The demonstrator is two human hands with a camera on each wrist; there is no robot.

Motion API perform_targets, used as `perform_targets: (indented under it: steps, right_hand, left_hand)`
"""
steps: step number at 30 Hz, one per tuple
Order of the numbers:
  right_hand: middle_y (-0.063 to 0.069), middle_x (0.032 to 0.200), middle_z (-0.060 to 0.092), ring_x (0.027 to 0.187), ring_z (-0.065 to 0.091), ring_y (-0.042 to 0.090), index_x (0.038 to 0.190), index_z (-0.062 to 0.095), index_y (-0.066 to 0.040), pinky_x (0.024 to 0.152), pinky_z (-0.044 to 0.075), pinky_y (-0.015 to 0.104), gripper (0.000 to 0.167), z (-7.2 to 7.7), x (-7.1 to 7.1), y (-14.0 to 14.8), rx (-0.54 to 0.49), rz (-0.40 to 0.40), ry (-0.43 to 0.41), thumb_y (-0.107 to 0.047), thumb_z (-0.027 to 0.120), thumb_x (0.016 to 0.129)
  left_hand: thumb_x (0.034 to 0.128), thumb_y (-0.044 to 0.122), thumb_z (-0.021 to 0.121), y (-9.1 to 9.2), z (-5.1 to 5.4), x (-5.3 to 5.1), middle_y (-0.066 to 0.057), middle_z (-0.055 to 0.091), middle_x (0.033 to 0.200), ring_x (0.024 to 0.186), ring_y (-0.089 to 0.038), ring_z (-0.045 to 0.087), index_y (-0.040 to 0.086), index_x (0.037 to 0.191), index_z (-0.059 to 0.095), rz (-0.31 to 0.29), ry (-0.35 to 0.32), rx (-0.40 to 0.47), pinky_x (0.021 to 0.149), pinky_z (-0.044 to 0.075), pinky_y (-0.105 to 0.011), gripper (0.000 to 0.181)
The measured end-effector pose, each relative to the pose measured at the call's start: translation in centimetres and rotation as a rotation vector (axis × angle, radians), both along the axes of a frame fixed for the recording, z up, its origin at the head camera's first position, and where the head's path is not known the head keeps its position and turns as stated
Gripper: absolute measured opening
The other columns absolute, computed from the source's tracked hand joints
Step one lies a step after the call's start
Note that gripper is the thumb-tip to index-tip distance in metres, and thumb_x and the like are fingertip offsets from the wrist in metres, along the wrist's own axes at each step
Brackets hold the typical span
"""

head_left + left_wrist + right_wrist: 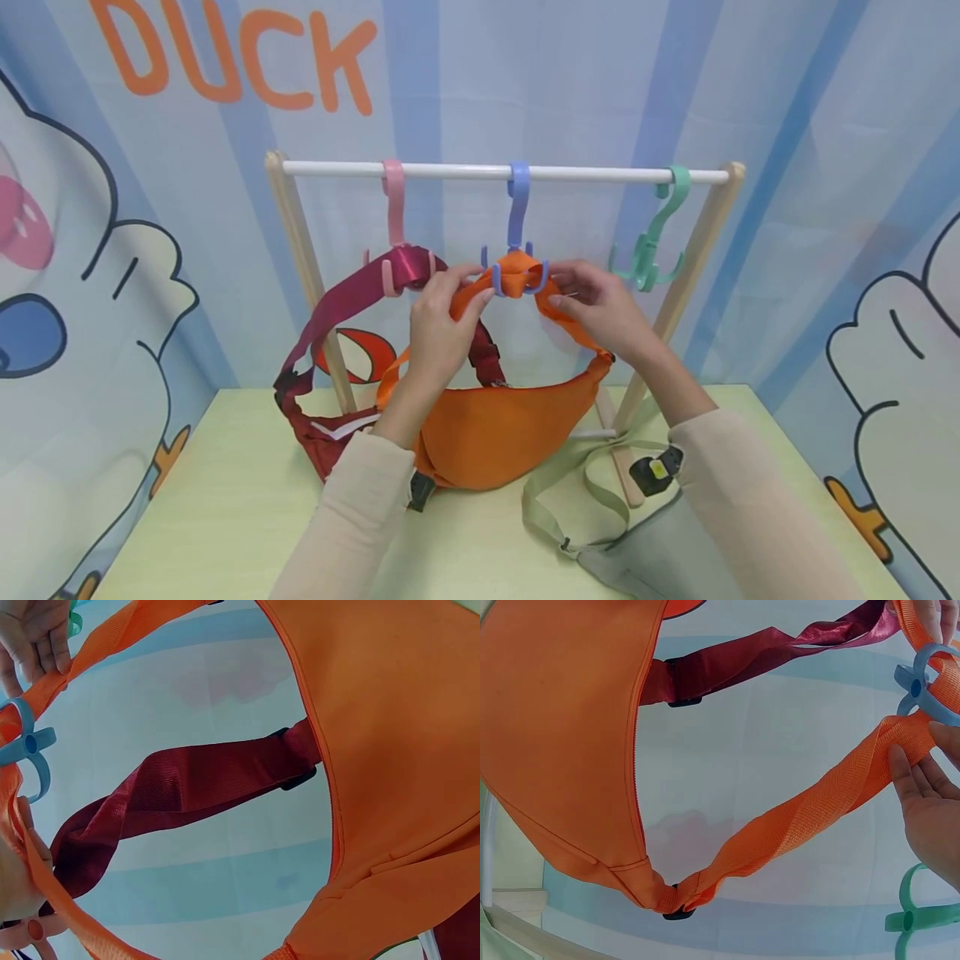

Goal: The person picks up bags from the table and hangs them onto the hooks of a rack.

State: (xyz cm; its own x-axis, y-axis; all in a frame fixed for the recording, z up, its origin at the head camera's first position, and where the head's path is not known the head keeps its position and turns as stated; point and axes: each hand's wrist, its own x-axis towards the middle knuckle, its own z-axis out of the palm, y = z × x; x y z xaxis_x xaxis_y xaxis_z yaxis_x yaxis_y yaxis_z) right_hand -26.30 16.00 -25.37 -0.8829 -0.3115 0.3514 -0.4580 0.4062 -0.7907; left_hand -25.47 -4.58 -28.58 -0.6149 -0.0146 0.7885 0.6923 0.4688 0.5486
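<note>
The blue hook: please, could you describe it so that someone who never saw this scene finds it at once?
On the table stands a rack with a white bar. From the bar hang a pink hook, a green hook and, between them, the blue hook. With the left hand and right hand on either side, it alone is blue and carries the orange strap.

blue-striped backdrop [555,83], probably cloth | orange "duck" lettering [323,62] | cartoon figures [90,408] either side | pale yellow tabletop [225,500]
</note>
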Motion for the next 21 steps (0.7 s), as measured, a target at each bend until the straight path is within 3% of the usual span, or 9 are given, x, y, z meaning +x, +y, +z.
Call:
perform_targets:
  steps: [8, 14, 21]
  right_hand:
    - [0.017, 0.112, 0.056, 0.102, 0.056, 0.027, 0.122, 0.052, 0.002, 0.088, 0.044, 0.035, 0.033, -0.5, -0.1, 0.0, -0.007, 0.012, -0.017, -0.002, 0.056, 0.089]
    - [0.018, 0.112, 0.056, 0.102, 0.056, 0.027, 0.120, 0.052, 0.004, 0.088, 0.044, 0.031, 0.032, -0.8, 0.0, 0.1, -0.019, 0.022, -0.006, -0.001, 0.056, 0.089]
    - [0.019, 0.108, 0.058, 0.096, 0.057, 0.028, 0.117, 0.056, 0.005, 0.082, 0.046, 0.030, 0.028, -1.2, -0.1, 0.3, -0.003, -0.025, 0.008, -0.005, 0.055, 0.091]
  left_hand:
    - [0.0847, 0.015, 0.066, 0.0, -0.2, 0.2, -0.012, 0.057, 0.089, 0.076, -0.022, 0.052, 0.004, 0.105, 0.064, 0.000, -0.015, 0.002, 0.063, 0.045, -0.033, 0.023]
    - [0.0847, 0.013, 0.065, 0.0, -0.6, 0.2, -0.013, 0.056, 0.087, 0.076, -0.024, 0.052, 0.004, 0.104, 0.064, 0.004, -0.012, 0.000, 0.066, 0.043, -0.035, 0.021]
    - [0.0856, 0.013, 0.064, 0.0, -0.8, 0.3, -0.012, 0.056, 0.086, 0.070, -0.023, 0.050, 0.005, 0.105, 0.064, -0.002, 0.006, 0.004, 0.061, 0.041, -0.033, 0.020]
